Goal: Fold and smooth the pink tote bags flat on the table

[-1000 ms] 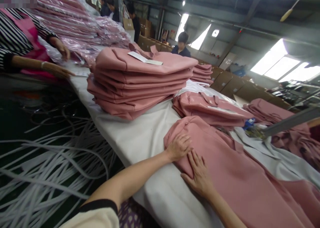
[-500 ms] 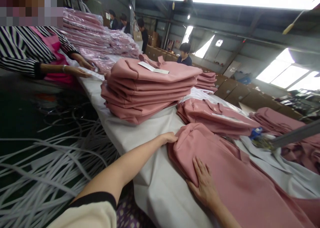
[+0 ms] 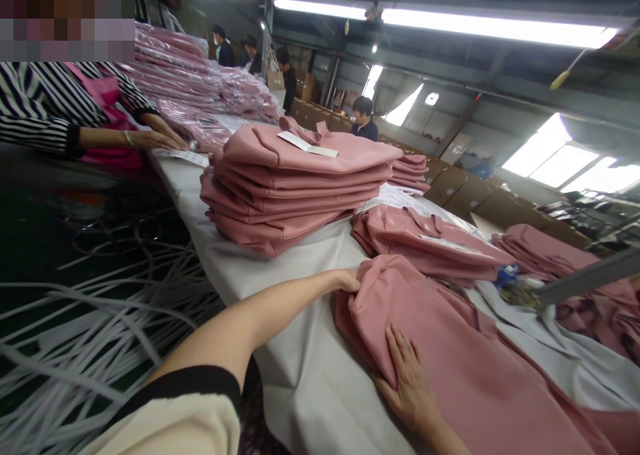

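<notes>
A large pink bag [image 3: 465, 362] lies on the pale cloth-covered table [image 3: 295, 308] at the lower right. My left hand [image 3: 349, 280] grips its far left corner, with the fingertips partly hidden behind the bag. Flat on the bag's near side rests my right hand [image 3: 406, 380], fingers stretched out. Beyond my left hand stands a stack of pink bags [image 3: 300, 182] with a white tag [image 3: 307, 144] on top. Another pink bag [image 3: 430, 242] lies just behind the one I touch.
At the left, a co-worker in striped sleeves [image 3: 40, 132] has both hands by a paper [image 3: 187, 156] on the table edge. Plastic-wrapped bags [image 3: 175, 68] are piled behind. White strips [image 3: 100, 348] cover the floor. A grey bar [image 3: 590, 275] crosses at the right.
The co-worker's hands have come closer together, and the paper now lies lower, on the table edge. The view has tilted slightly. My hands remain in nearly the same places on the bag.
</notes>
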Available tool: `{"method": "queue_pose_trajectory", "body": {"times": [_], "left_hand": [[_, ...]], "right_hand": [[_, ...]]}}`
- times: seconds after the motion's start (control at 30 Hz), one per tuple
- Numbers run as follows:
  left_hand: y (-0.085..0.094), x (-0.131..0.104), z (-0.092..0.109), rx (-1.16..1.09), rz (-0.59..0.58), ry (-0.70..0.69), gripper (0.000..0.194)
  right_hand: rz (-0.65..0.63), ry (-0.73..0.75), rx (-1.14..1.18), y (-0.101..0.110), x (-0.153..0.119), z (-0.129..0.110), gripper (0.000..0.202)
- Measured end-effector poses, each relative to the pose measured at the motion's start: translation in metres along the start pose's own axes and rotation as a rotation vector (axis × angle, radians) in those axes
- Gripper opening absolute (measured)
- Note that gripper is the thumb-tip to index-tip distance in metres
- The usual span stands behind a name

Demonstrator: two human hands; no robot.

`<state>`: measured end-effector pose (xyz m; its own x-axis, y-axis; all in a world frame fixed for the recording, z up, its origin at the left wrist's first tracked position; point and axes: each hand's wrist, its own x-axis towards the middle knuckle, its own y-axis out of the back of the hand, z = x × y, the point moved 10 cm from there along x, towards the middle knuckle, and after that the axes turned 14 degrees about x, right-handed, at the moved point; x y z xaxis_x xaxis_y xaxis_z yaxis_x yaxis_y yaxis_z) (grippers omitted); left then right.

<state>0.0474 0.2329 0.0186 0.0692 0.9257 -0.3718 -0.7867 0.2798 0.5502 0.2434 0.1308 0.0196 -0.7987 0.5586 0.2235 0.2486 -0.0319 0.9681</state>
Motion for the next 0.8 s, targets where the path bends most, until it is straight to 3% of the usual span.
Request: {"method": "queue_pose_trajectory", "body": {"times": [0.1,0.23,0.33,0.43,0.57,0.67,0.8], "left_hand": [[0.000,-0.004,-0.006,0.026,0.064,-0.037,0.022],[0.005,-0.021,-0.022,0.007,0.237,-0.067,0.023],[0.010,-0.041,-0.036,-0.013,0.393,-0.046,0.018],[0.011,-0.049,-0.045,-0.029,0.457,-0.003,0.018],[0.011,-0.032,-0.045,-0.054,0.319,0.051,0.027],[0.005,-0.018,-0.039,-0.076,0.079,0.071,0.035],[-0.007,-0.015,-0.025,-0.094,-0.212,0.043,0.024]], "right_hand": [[0.011,-0.003,-0.002,0.001,-0.001,0.000,0.082],[0.028,0.012,-0.003,0.004,-0.001,-0.002,0.081],[0.019,0.031,0.002,0.005,0.000,-0.004,0.080],[0.019,0.043,0.004,0.005,0.002,-0.007,0.078],[0.022,0.037,0.005,0.006,0.002,-0.007,0.079],[0.028,0.042,0.003,0.007,0.002,-0.007,0.079],[0.023,0.041,0.004,0.007,0.002,-0.007,0.079]]}}
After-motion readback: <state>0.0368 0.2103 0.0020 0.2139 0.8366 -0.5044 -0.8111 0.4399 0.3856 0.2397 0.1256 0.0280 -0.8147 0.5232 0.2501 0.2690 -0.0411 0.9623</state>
